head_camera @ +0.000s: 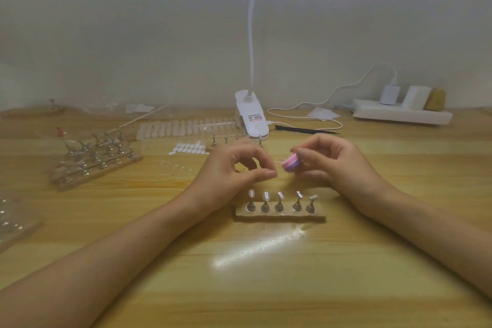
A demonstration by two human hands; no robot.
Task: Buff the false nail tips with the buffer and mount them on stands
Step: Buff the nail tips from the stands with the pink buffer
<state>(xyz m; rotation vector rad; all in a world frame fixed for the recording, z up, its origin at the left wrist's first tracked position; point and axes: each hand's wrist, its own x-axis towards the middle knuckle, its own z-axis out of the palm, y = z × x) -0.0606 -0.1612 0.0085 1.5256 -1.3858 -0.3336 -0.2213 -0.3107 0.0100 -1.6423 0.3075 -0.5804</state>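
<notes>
While the right hand (332, 165) pinches a small pink-and-lilac buffer (290, 164) between thumb and curled fingers, the layered block points toward the left hand (234, 168). The thumb and forefinger of that hand curl together just beside the block; whether a clear tip sits between them cannot be told. Just nearer the person than both hands, a pale, rough-edged base (316, 218) carries five cone-footed metal stands (279, 205) in a row, each topped with a small glossy nail tip (251, 192). Beyond the hands sits a white plastic clip lamp (251, 117) with a bendy neck; its printed label is too small to read. Left of the left hand lies a clear tray (98, 165) of more metal stands. All rest on a glossy wood-grain table (266, 287).
</notes>
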